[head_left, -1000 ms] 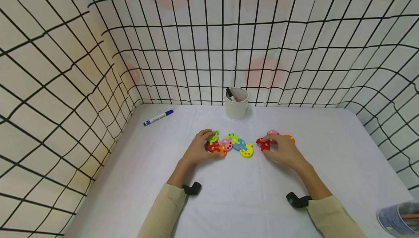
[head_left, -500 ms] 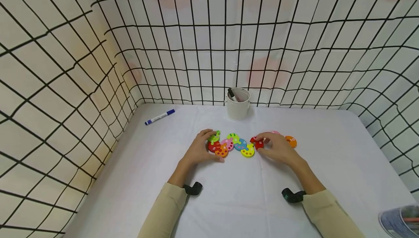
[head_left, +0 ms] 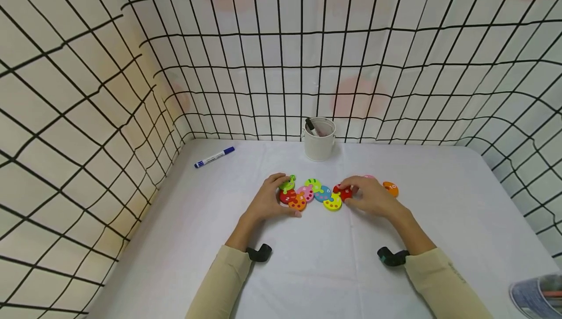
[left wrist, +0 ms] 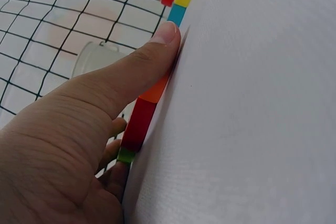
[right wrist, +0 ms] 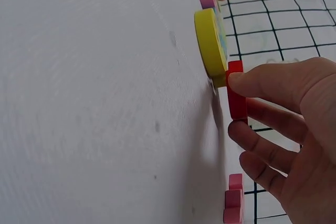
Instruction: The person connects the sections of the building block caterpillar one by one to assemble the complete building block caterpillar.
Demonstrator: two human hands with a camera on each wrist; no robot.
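A caterpillar puzzle of joined, numbered pieces lies on the white table, from a green head (head_left: 288, 183) through red, orange (head_left: 297, 203), pink, light green and blue (head_left: 322, 193) to a yellow piece (head_left: 332, 203). My left hand (head_left: 263, 203) holds its left end, fingers by the head and thumb along the near edge. A separate red puzzle piece (right wrist: 237, 100) is pinched by my right hand (head_left: 373, 196) between thumb and fingers. It stands raised off the tabletop in the right wrist view, right at the tab of the yellow piece.
Beyond my right hand lie a loose orange piece (head_left: 390, 189) and a pink piece (right wrist: 233, 203), partly hidden in the head view. A white bucket (head_left: 318, 148) with pens stands at the back. A blue marker (head_left: 214, 157) lies back left, a pencil cup (head_left: 527, 297) front right. Black mesh (head_left: 263, 80) surrounds the table.
My right hand has carried the red piece leftward, from apart to the yellow piece's end, uncovering more of the loose orange piece. The left hand stays at the puzzle's left end.
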